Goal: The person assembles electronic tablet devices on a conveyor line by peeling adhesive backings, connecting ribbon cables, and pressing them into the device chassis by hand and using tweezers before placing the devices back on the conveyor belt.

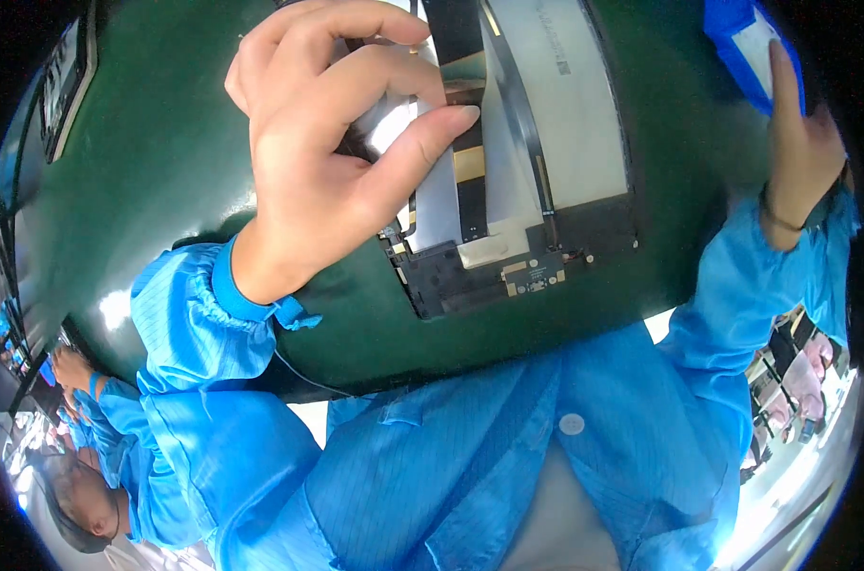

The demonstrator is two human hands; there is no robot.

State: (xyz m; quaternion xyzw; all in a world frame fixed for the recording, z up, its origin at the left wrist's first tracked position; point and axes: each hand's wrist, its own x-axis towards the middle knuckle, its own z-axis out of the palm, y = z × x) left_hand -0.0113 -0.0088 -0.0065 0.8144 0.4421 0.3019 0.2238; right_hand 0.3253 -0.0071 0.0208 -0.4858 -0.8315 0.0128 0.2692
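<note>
An opened tablet-like device lies in front of me, with silver-white panels, a dark lower frame and a small circuit board at its near edge. My left hand is over its left side. Thumb and index finger close on a black ribbon cable that has a gold-coloured band. Another dark flex strip runs beside it. Far to the right, my right hand is at a blue-and-white object, one finger lying along its front; its other fingers are mostly hidden.
The device rests on a dark green mat. A dark flat framed item stands at the far left edge. A thin cord runs along the mat's near edge. At lower left another person in blue sits close by.
</note>
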